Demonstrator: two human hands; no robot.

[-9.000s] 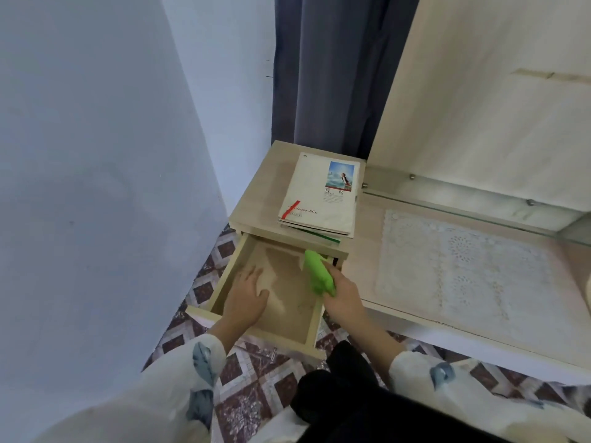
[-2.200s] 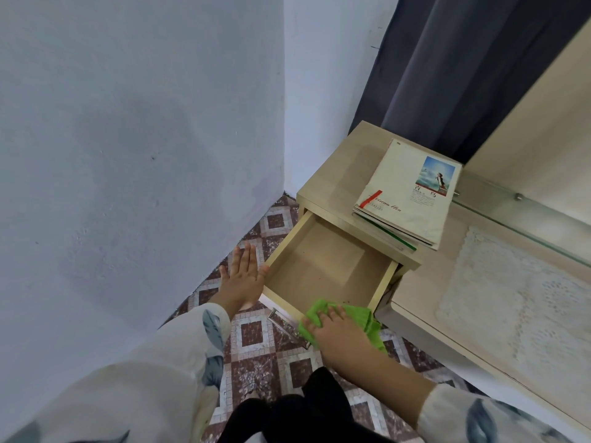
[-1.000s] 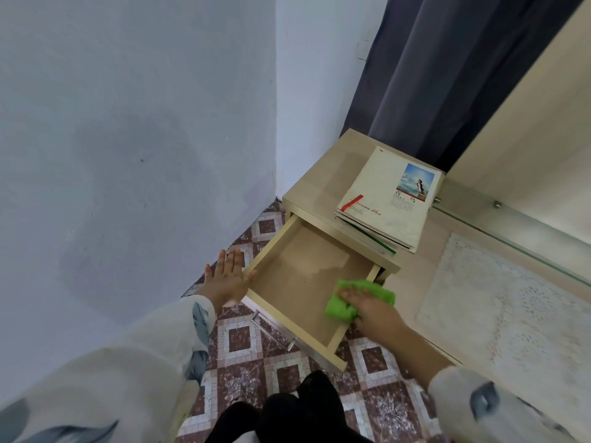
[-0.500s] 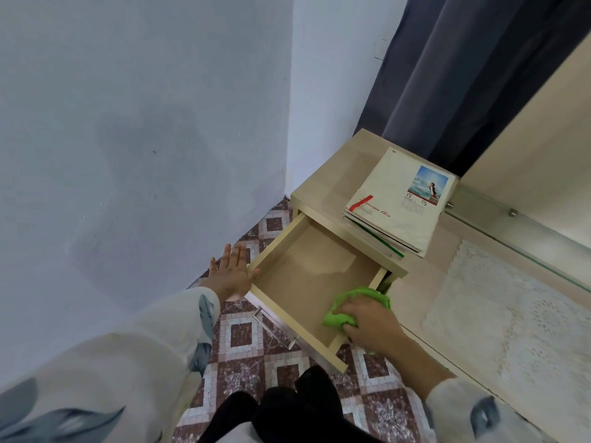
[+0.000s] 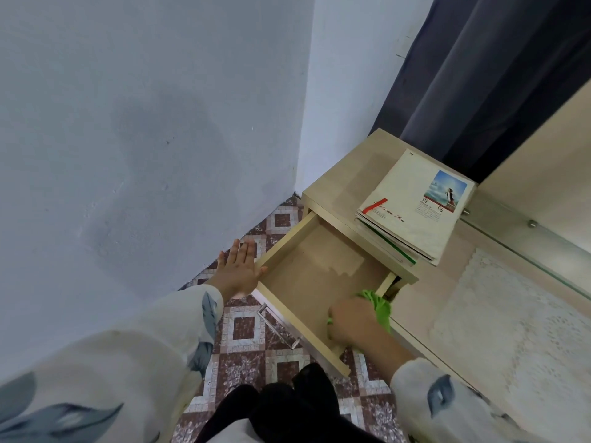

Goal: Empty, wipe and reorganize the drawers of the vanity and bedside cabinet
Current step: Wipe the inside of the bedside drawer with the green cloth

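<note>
The bedside cabinet [image 5: 339, 174] has its light wooden drawer [image 5: 307, 276] pulled out, and its bottom is bare. My left hand [image 5: 238, 271] lies flat with straight fingers against the outer left side of the drawer. My right hand [image 5: 350, 321] is curled over a green cloth [image 5: 379, 306] in the drawer's near right corner, against the right wall. A metal handle [image 5: 275, 327] shows on the drawer front.
A stack of books [image 5: 412, 206] lies on the cabinet top. The vanity top [image 5: 425, 321] with a white lace mat [image 5: 511, 321] runs to the right. A blue wall stands close on the left, a dark curtain [image 5: 479, 78] behind. Patterned floor tiles [image 5: 243, 330] lie below.
My right hand has drawn the green cloth along the drawer's right side toward its near corner. My left hand stays flat on the drawer's left side.
</note>
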